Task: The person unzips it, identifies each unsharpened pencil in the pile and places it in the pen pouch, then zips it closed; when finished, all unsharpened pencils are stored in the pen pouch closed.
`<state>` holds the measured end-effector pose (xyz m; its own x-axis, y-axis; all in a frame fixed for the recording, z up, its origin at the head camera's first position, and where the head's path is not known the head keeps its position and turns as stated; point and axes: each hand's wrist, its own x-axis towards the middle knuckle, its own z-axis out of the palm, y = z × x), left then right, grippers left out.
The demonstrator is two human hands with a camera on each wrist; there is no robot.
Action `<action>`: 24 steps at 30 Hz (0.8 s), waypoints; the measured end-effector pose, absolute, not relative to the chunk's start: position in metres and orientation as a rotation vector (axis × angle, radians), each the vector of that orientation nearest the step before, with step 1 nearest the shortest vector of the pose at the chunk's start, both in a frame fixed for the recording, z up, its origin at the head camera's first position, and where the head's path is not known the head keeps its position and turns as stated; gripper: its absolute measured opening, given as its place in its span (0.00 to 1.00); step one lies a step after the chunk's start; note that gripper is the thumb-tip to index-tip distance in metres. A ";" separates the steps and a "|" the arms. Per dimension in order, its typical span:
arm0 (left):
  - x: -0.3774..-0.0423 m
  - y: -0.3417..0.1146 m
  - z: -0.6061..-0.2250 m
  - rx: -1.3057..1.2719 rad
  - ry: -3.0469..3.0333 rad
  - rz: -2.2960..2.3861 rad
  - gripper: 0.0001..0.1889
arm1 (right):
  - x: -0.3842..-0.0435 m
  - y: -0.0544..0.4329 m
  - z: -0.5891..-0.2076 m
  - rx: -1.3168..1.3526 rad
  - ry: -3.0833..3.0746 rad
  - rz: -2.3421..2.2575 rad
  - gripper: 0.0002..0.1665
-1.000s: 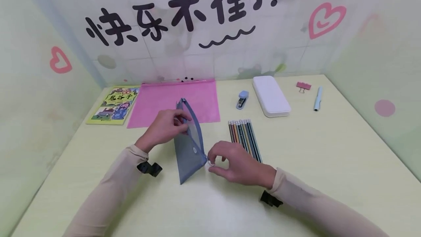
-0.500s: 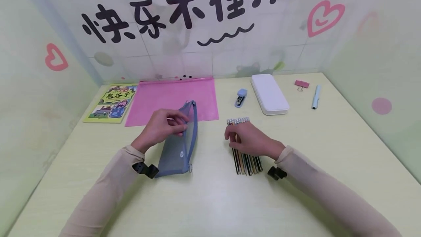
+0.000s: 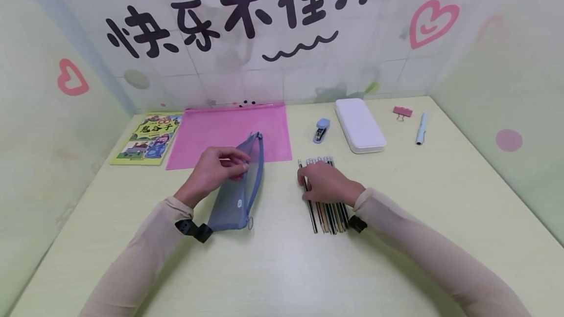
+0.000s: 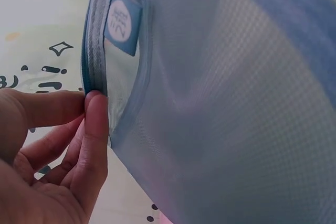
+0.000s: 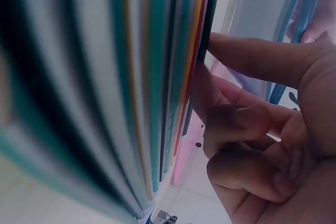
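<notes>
My left hand [image 3: 216,168] pinches the zip edge of a blue mesh zip pouch [image 3: 229,207] between thumb and fingers. The pouch's mouth is unzipped, with a ring pull [image 3: 250,223] at its near end. In the left wrist view a white-printed tag [image 4: 121,22] shows inside the mesh. To the right, my right hand [image 3: 326,182] reaches over a row of pencils [image 3: 333,221] with silver ends pointing away. Its thumb and a finger pinch a dark pencil [image 3: 313,219] at the row's left edge, slightly apart from the others. The hand covers the row's middle.
Behind the pouch lies a pink folder [image 3: 216,131], beside a yellow booklet [image 3: 147,138]. A blue stapler [image 3: 321,131] and a white case [image 3: 360,126] are at the back. Farther right are a pink binder clip [image 3: 402,111] and a light blue pen [image 3: 421,128].
My right hand has left the pouch's ring pull, moved right to the pencils and taken hold of the leftmost one, shifting it left. The pouch has tilted leftward in my left hand.
</notes>
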<state>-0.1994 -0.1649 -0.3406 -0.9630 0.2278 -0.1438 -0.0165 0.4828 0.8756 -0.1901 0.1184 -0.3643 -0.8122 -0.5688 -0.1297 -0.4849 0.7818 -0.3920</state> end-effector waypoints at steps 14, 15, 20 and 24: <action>-0.198 -0.161 -0.338 0.220 2.508 1.528 0.12 | -0.194 0.093 -0.363 -0.593 2.673 -0.546 0.18; -0.197 -0.161 -0.338 0.236 2.525 1.519 0.12 | -0.194 0.092 -0.363 -0.575 2.651 -0.575 0.18; -0.193 -0.158 -0.338 0.305 2.610 1.484 0.11 | -0.192 0.093 -0.358 -0.503 2.562 -0.793 0.18; -0.191 -0.152 -0.334 0.312 2.658 1.456 0.09 | -0.195 0.096 -0.346 -0.462 2.504 -1.051 0.20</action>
